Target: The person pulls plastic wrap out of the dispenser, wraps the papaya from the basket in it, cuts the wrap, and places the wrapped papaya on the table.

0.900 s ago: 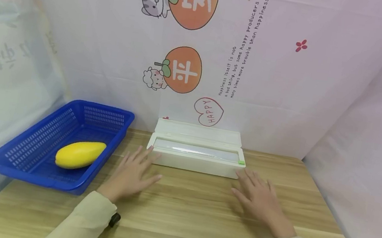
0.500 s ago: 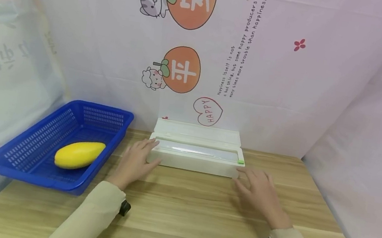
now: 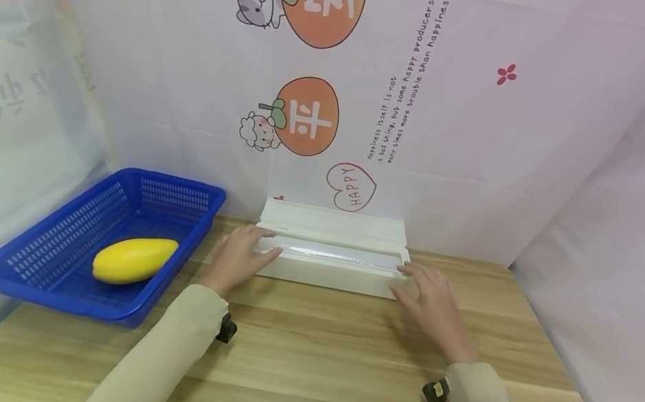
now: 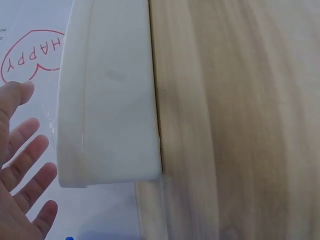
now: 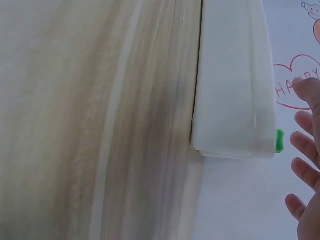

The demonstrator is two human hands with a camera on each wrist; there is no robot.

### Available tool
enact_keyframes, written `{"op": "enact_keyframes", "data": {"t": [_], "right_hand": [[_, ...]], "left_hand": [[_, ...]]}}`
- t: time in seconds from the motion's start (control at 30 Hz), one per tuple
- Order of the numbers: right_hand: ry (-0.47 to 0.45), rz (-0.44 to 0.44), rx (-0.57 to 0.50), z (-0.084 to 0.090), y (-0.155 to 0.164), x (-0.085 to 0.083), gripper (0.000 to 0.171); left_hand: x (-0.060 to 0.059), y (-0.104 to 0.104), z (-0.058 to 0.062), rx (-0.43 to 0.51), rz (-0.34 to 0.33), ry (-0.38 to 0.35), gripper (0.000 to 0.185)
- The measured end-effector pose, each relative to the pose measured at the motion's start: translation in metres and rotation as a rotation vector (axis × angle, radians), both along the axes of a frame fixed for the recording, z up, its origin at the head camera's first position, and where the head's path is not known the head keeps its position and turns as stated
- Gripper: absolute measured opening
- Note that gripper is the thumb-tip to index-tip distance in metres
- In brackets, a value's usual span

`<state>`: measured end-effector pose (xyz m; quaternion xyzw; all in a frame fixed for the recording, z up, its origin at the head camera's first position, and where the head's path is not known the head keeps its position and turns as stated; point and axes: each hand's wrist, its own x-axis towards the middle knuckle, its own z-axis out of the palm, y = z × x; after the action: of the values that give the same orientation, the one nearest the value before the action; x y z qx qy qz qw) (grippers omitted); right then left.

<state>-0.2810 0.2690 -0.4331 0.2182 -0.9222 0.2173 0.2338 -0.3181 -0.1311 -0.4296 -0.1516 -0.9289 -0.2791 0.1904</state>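
Observation:
A long white cling film dispenser (image 3: 330, 276) sits at the back of the table with its lid (image 3: 335, 221) raised. Inside it lies a shiny, clear-looking roll (image 3: 339, 253). My left hand (image 3: 238, 259) is over the dispenser's left end, fingers relaxed and spread apart. At the opposite end my right hand (image 3: 436, 307) has its fingertips over the corner, thumb near the front wall. Both wrist views show spread fingers beside the box and nothing held. A green tab (image 5: 279, 141) shows at the box's right end in the right wrist view.
A blue plastic basket (image 3: 51, 301) stands on the left, holding a yellow papaya-shaped fruit (image 3: 133, 260). A printed white cloth (image 3: 459, 124) hangs right behind the dispenser and along both sides. The wooden table (image 3: 303, 372) stretches in front.
Both hands have moved forward and slightly inward, from near the dispenser's front to over its ends. The dispenser, basket and fruit have stayed in place.

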Motion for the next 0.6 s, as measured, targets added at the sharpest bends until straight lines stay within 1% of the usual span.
{"op": "enact_keyframes", "data": {"t": [0.13,0.23,0.33,0.47,0.53,0.6], "right_hand": [[-0.069,-0.007,-0.025,-0.002,-0.002,-0.009,0.05],[-0.093,-0.007,-0.038,-0.005,-0.004,-0.015,0.052],[-0.095,-0.005,-0.046,-0.006,-0.006,-0.018,0.051],[-0.09,-0.014,-0.058,-0.008,-0.008,-0.021,0.049],[-0.084,-0.015,-0.062,-0.009,-0.009,-0.021,0.047],[-0.079,-0.014,-0.067,-0.01,-0.01,-0.022,0.045]], "left_hand": [[-0.006,0.004,0.002,0.003,-0.004,-0.002,0.042],[-0.01,0.006,0.0,-0.007,-0.003,-0.004,0.039],[-0.012,0.007,-0.002,-0.018,0.001,-0.001,0.036],[-0.011,0.01,0.0,-0.037,0.013,0.016,0.032],[-0.009,0.012,0.003,-0.059,0.018,0.037,0.029],[-0.009,0.013,0.004,-0.09,0.022,0.073,0.027]]}}
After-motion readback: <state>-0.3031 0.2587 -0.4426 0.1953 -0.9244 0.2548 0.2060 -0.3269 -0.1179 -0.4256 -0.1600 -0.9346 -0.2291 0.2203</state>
